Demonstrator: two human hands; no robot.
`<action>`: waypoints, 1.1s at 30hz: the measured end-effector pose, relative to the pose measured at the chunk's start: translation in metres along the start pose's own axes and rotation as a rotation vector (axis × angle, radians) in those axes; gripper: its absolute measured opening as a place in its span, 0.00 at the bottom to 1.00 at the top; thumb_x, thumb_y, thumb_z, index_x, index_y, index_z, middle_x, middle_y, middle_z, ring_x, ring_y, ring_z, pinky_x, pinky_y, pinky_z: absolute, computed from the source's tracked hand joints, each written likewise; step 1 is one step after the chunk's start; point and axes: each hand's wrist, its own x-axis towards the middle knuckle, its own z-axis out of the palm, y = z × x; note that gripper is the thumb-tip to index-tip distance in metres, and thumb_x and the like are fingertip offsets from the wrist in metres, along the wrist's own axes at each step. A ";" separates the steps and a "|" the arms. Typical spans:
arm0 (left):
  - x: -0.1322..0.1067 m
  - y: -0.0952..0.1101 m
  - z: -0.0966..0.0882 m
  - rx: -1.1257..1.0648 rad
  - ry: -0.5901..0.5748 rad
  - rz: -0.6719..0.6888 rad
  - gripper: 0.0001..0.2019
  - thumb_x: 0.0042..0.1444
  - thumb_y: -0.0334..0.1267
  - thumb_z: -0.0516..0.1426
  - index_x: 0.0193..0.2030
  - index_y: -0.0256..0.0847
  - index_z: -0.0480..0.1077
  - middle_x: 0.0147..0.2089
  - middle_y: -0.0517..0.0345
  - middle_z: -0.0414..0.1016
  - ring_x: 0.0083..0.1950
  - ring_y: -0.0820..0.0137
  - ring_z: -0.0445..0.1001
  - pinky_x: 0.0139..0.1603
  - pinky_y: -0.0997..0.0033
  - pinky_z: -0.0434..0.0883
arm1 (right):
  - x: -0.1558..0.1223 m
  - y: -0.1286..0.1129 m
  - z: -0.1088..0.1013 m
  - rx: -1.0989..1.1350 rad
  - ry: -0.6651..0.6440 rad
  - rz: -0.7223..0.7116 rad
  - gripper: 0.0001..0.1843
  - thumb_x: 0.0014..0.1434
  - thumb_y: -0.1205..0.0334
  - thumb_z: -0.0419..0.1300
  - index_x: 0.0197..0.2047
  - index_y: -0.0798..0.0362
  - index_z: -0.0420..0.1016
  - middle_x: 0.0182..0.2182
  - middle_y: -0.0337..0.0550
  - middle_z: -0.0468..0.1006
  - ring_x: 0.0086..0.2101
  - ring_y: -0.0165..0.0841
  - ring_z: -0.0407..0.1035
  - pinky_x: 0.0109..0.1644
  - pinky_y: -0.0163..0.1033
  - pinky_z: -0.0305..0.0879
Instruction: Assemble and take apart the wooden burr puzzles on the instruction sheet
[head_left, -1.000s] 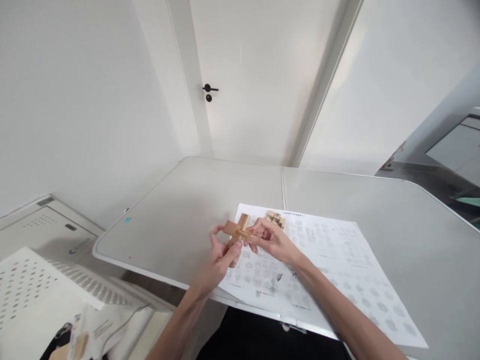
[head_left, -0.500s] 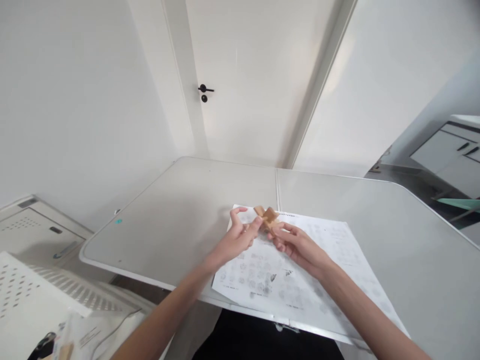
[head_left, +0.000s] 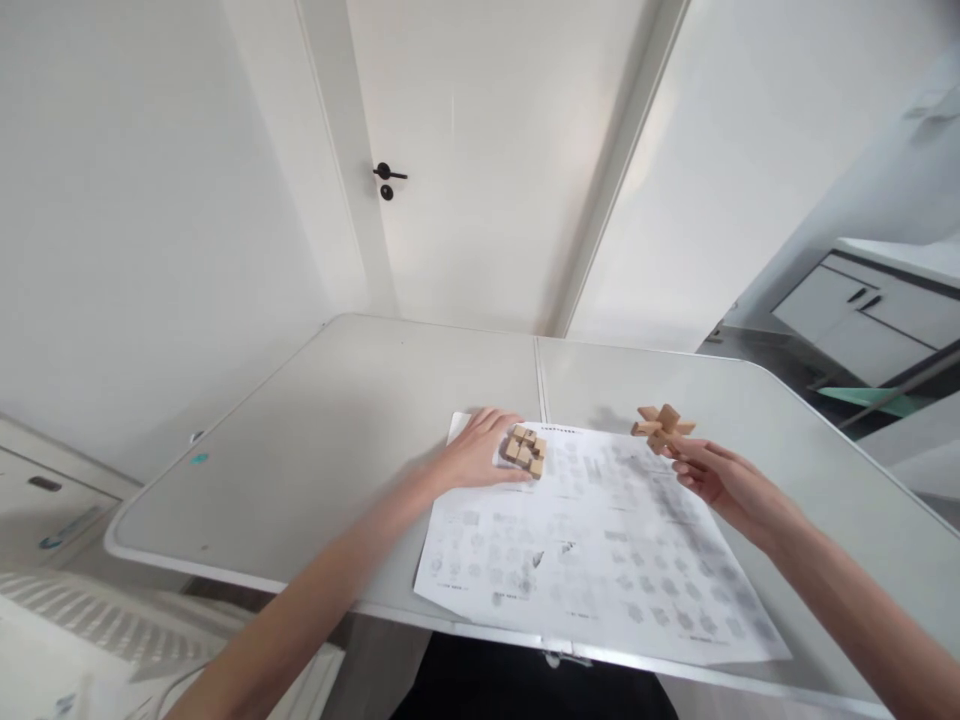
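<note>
My right hand point(head_left: 724, 482) pinches a cross-shaped wooden burr puzzle point(head_left: 661, 426) at its fingertips, held just above the table to the right of the sheet's top edge. My left hand point(head_left: 476, 455) rests on the top left of a printed paper sheet point(head_left: 600, 540), fingers curled against a small blocky wooden puzzle point(head_left: 524, 449) that sits on the sheet. Whether the left fingers grip the blocky puzzle or only touch it is unclear.
The sheet lies on a grey folding table point(head_left: 337, 420) with a seam down its middle. A white door with a black handle point(head_left: 387, 178) stands behind. White cabinets point(head_left: 862, 320) are at the far right, a white perforated object point(head_left: 67, 610) at the lower left.
Both hands held the cross puzzle together near the sheet's top. Now my right hand has carried it off to the right, and my left hand has settled on the blocky puzzle.
</note>
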 end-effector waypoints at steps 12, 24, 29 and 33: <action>0.024 0.000 0.001 -0.077 -0.155 -0.001 0.45 0.48 0.52 0.73 0.71 0.48 0.62 0.65 0.49 0.75 0.67 0.50 0.70 0.65 0.55 0.67 | 0.017 0.011 -0.030 -0.447 0.255 -0.046 0.33 0.45 0.34 0.75 0.39 0.55 0.78 0.39 0.55 0.86 0.34 0.40 0.80 0.37 0.40 0.78; 0.014 -0.015 -0.005 -0.133 -0.106 -0.053 0.43 0.48 0.50 0.74 0.69 0.49 0.64 0.65 0.49 0.75 0.68 0.49 0.70 0.66 0.51 0.66 | 0.006 0.000 -0.025 -0.881 0.250 -0.155 0.30 0.57 0.31 0.64 0.42 0.51 0.77 0.34 0.52 0.87 0.31 0.44 0.80 0.35 0.45 0.73; 0.004 -0.022 -0.016 -0.159 -0.107 -0.118 0.40 0.51 0.48 0.73 0.69 0.50 0.64 0.65 0.50 0.75 0.69 0.50 0.69 0.67 0.52 0.66 | -0.012 -0.012 -0.016 -1.305 0.409 -0.332 0.24 0.63 0.34 0.58 0.47 0.46 0.74 0.37 0.50 0.86 0.33 0.48 0.79 0.27 0.42 0.64; 0.000 -0.025 -0.020 -0.223 -0.088 -0.163 0.41 0.49 0.47 0.74 0.68 0.51 0.65 0.65 0.51 0.76 0.69 0.51 0.68 0.67 0.52 0.66 | -0.028 -0.022 0.021 -1.349 0.398 -0.519 0.17 0.68 0.43 0.55 0.51 0.43 0.72 0.42 0.48 0.84 0.29 0.42 0.75 0.28 0.43 0.66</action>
